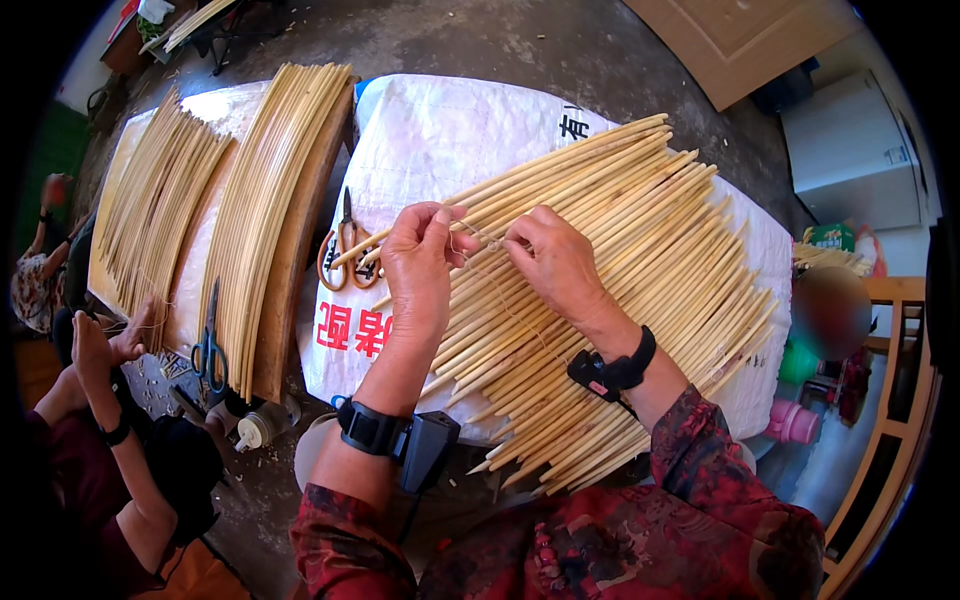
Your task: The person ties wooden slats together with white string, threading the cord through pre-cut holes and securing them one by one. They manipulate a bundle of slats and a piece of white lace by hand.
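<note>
A wide row of pale peeled sticks (640, 250) lies slantwise across the white woven sheet (450, 120) in front of me. Thin string (515, 300) runs across the sticks and up between my hands. My left hand (425, 250), over the row's left part, pinches the string between thumb and fingers. Close beside it on the right, my right hand (558, 262) is closed with its fingertips on the string near the upper sticks. Scissors with orange handles (348, 255) lie on the sheet left of my left hand, partly under the stick ends.
At left, a second table (285, 310) holds more rows of sticks (265, 200) and dark-handled scissors (209, 350). A co-worker's hands (110, 345) are beside it. A lidded jar (258, 428) stands below. A wooden chair (880, 420) and a pink container (793, 422) are at right.
</note>
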